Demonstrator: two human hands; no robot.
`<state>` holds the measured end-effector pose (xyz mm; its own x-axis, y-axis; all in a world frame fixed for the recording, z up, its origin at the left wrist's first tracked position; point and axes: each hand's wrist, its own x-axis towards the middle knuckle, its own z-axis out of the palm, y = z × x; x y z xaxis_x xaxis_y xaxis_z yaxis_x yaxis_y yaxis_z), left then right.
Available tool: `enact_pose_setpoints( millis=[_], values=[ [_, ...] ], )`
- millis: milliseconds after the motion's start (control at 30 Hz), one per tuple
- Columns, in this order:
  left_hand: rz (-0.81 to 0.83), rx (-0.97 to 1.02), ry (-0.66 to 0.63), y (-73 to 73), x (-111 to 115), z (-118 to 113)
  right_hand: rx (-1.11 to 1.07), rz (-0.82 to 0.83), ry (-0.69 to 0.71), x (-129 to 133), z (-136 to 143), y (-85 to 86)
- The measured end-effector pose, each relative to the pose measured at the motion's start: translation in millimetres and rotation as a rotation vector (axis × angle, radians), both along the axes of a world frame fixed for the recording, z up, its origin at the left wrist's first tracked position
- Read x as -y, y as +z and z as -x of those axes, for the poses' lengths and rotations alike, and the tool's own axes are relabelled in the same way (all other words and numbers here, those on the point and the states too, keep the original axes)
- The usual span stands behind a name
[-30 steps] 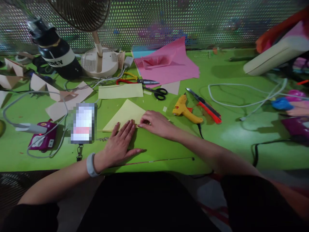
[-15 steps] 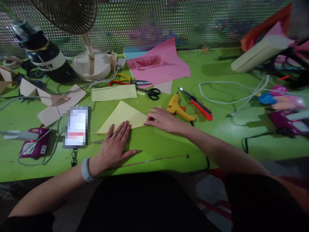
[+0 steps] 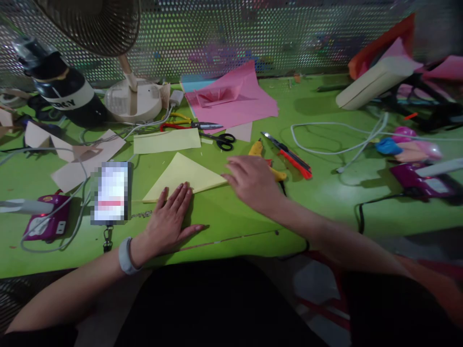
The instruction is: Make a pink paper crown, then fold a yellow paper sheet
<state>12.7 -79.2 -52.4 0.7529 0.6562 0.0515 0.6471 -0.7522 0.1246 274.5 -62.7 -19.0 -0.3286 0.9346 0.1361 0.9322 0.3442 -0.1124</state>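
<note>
A yellow sheet of paper folded into a triangle [image 3: 184,171] lies on the green table. My left hand [image 3: 170,212] is flat on its lower edge, fingers stretched out and thumb pointing to the right. At the triangle's right corner is my right hand [image 3: 253,180], its fingers loosely bent and apart, with nothing visible between them; whether it touches the paper I cannot tell. This hand partly covers a yellow glue gun [image 3: 278,174]. Just beyond it lies a red utility knife [image 3: 294,163] with its blade out.
Behind the triangle lie a yellow paper strip [image 3: 166,140], black-handled scissors [image 3: 224,141], red-and-yellow-handled pliers [image 3: 177,123] and pink paper [image 3: 231,103]. On the left are a phone [image 3: 110,193], a purple power socket [image 3: 48,217], a fan [image 3: 133,101] and a dark bottle [image 3: 68,91]. A white cable [image 3: 325,152] loops at right.
My right hand has shifted right along the paper's edge and its fingers have loosened, now hiding more of the glue gun. The left hand stays on the paper. The view has shifted slightly.
</note>
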Motion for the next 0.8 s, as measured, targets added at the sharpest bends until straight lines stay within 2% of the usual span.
enact_pose_setpoints(
  millis=[33,100,167,233,333,600,800],
  values=[
    [0.005,0.000,0.000,-0.2,0,0,-0.012,0.001,0.071,5,10,-4.2],
    [0.005,0.005,-0.004,-0.8,0,1,-0.054,0.050,0.354,13,29,-16.3],
    [0.004,0.011,-0.006,-1.1,0,1,-0.066,0.124,0.483,16,41,-29.9],
    [0.011,0.013,-0.005,-0.5,0,0,-0.074,0.169,0.486,17,45,-40.8],
    [0.030,0.009,0.007,1.7,1,-1,-0.082,0.180,0.464,17,41,-48.2],
    [0.022,0.008,0.035,0.3,5,-1,-0.077,0.155,0.464,21,39,-49.1],
    [0.012,-0.023,0.150,-3.2,14,1,-0.072,0.133,0.470,22,38,-50.9]
  ],
)
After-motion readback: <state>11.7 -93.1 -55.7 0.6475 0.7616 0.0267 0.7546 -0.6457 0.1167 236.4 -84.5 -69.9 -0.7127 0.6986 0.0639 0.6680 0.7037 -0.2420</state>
